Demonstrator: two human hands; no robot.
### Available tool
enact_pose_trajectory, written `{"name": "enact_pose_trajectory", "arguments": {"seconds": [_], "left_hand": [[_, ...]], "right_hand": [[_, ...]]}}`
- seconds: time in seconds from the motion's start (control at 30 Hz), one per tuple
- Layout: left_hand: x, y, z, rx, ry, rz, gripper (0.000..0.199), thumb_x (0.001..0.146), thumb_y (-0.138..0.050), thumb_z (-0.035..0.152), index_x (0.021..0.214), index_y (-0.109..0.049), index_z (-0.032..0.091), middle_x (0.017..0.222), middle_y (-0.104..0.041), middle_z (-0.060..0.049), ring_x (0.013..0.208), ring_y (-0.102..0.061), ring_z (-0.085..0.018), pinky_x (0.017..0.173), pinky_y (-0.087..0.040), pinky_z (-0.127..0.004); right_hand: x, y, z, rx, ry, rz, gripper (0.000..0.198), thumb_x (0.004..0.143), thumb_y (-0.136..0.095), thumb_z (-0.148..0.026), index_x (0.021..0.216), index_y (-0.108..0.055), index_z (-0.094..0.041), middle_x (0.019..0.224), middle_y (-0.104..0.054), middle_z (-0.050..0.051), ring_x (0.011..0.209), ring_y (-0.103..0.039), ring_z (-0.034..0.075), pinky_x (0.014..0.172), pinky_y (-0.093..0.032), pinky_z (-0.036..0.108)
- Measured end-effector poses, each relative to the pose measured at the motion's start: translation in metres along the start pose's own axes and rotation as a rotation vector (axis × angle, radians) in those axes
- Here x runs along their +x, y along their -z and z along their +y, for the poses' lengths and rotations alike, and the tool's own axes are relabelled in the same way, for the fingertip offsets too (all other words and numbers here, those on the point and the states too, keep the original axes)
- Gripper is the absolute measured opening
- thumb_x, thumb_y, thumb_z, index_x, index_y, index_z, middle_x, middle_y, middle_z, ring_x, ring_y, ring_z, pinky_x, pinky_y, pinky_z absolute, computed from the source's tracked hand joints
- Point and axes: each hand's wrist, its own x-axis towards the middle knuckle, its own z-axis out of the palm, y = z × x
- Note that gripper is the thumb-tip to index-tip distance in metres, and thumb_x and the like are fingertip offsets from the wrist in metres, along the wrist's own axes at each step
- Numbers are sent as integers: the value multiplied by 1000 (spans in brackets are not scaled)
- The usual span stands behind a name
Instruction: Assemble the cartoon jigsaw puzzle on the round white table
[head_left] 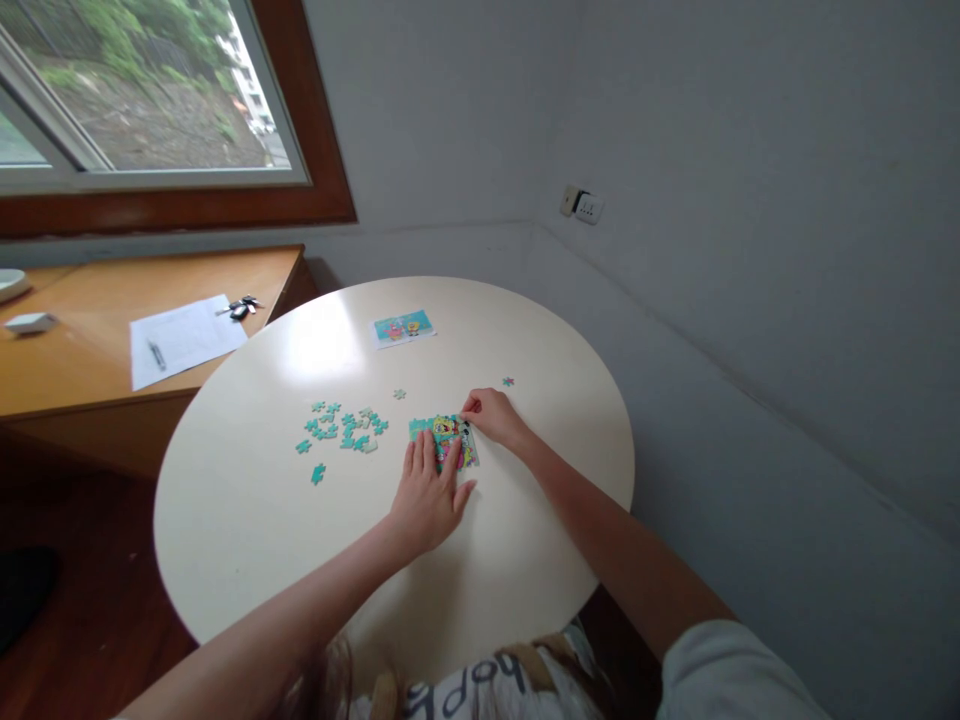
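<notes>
A partly joined jigsaw puzzle (pixel 448 428) with a yellow cartoon figure lies on the round white table. My left hand (pixel 430 492) rests flat on its near side, fingers spread, covering part of the picture. At the far right corner of the puzzle my right hand (pixel 489 412) is closed in a pinch, fingertips at the edge; they seem to hold a small puzzle piece, mostly hidden. Loose teal puzzle pieces (pixel 349 428) are scattered to the left. One pale piece (pixel 400 394) lies beyond the puzzle, and a pinkish piece (pixel 508 381) lies past my right hand.
A blue picture card (pixel 404 328) lies toward the far side of the round table (pixel 247 540). Left of it, a wooden desk (pixel 90 370) carries a paper sheet (pixel 184 340), a pen and keys (pixel 241 308). Walls stand close behind and to the right.
</notes>
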Motion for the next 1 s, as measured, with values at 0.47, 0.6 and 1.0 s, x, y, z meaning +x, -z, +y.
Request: {"name": "enact_pose_trajectory", "arguments": {"seconds": [0.47, 0.6, 1.0], "left_hand": [[-21, -9, -12, -47, 44, 143, 59, 95, -34, 50, 145, -38, 19, 155, -26, -19, 142, -24, -34, 112, -26, -53], [-30, -13, -15, -28, 83, 180, 62, 95, -32, 51, 145, -38, 15, 153, -28, -20, 142, -24, -33, 113, -24, -53], [-33, -15, -15, -5, 150, 157, 69, 94, -30, 55, 142, -42, 8, 147, -38, -24, 139, -31, -37, 112, -24, -55]], "right_hand": [[-52, -19, 18, 26, 203, 255, 24, 85, -44, -22, 100, -61, -15, 96, -66, 10, 88, -63, 19, 81, -53, 35], [-76, -23, 13, -257, 319, 136, 47, 93, -38, -30, 133, -48, -9, 138, -51, 18, 132, -44, 24, 110, -35, 43], [-107, -22, -3, -616, 236, -108, 69, 96, -28, -48, 147, -27, -1, 153, -23, 19, 145, -19, 27, 118, -19, 46]]}}
